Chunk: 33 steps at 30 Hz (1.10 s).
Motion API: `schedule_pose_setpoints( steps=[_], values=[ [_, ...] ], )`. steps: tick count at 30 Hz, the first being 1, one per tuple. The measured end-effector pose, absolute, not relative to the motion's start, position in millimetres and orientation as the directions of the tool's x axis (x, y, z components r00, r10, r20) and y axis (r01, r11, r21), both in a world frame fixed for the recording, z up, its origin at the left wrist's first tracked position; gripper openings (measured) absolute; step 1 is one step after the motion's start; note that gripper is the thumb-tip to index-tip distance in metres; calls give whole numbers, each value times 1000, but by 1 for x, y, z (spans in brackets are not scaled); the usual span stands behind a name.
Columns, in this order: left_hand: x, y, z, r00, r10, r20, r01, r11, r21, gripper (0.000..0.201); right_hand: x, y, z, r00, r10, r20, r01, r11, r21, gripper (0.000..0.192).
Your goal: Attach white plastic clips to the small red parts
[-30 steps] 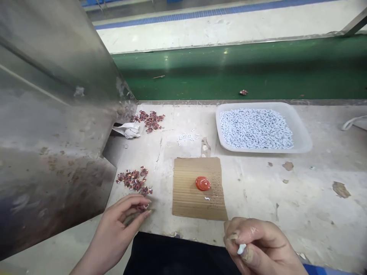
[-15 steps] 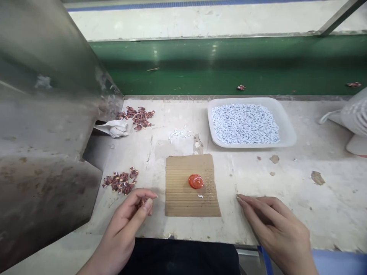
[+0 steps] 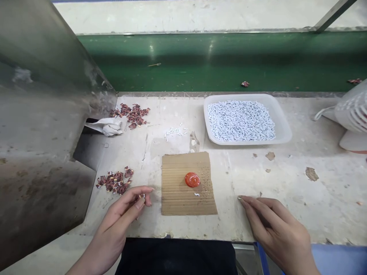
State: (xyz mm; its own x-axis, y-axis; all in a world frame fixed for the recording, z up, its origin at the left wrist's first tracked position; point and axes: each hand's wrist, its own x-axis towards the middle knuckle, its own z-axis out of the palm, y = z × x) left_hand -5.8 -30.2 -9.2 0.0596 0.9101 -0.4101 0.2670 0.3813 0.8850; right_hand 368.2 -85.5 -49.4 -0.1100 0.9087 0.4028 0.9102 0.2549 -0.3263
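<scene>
Head view: left hand (image 3: 122,219) pinching a tiny red-and-white piece (image 3: 141,196) between thumb and fingertips, just beside the near pile of small dark red pieces (image 3: 114,182) on the worn pale worktable (image 3: 286,183). Right hand (image 3: 276,227) loose, fingers extended, resting on the table, gripping nothing. Brown corrugated cardboard square (image 3: 186,184) between the hands, glossy red blob (image 3: 192,179) on it. Shallow white plastic tray (image 3: 282,124) of white pellets beyond. Piece probably featherlight, stiff, easily dropped; best nipped at its edges by fingertips. No legible writing anywhere.
</scene>
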Motion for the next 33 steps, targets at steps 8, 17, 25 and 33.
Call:
schedule_pose_setpoints(
  steps=[8, 17, 25, 33],
  values=[
    [-14, -32, -12, 45, 888, -458, 273, 430, 861, 33, 360, -76, -40, -53, 922, 384, 873, 230, -431, 3],
    [-7, -27, -1, 134, 841, -524, 5, 528, 849, 14, 300, -16, -9, -255, 922, 292, 725, 382, -573, 9],
    [-8, -25, -2, 82, 901, -425, -113, 432, 895, 10, 295, -11, 0, -320, 911, 259, 736, 411, -537, 8],
    [0, -23, 3, 31, 905, -423, -254, 417, 873, 29, 286, -52, -20, -382, 906, 184, 766, 422, -485, 12]
  ],
)
